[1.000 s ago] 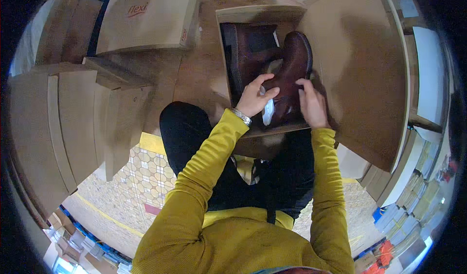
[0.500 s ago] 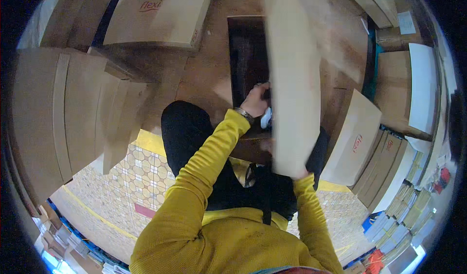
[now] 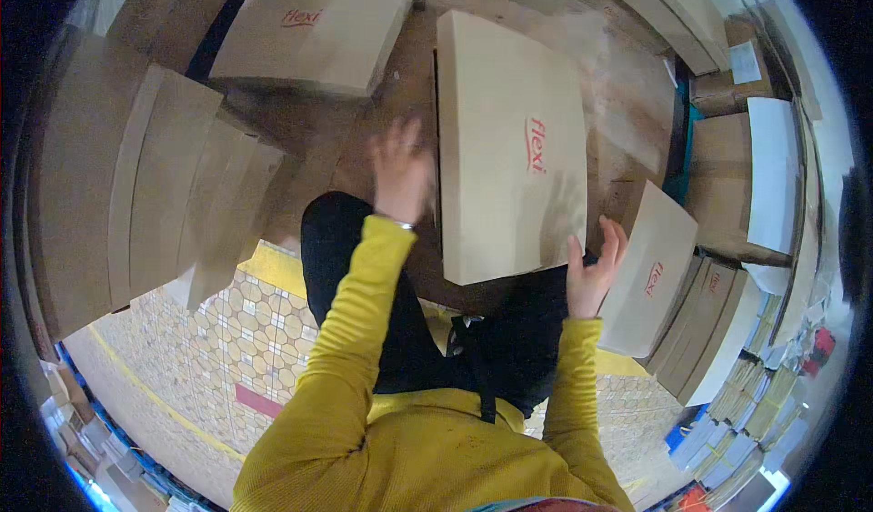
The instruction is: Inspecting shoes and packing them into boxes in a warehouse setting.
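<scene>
In front of me lies a shallow beige cardboard box lid with red lettering, and a dark strip shows along its left edge. What is beneath it is hidden. My left hand is slightly blurred, its fingers spread, just left of that edge, over the brown surface. At the lid's near right corner, my right hand has thumb and fingers apart. It grips nothing; whether the thumb touches the lid I cannot tell.
Another beige box sits at the far left. Large brown cartons stand at the left. A tilted beige lid leans against boxes at the right. Patterned floor covering shows below. Bundled paper stacks lie at lower right.
The lid has swung down from a near-upright tilt, covering the dark box interior. My left hand has come out of it and moved left. My right hand has let go of the lid.
</scene>
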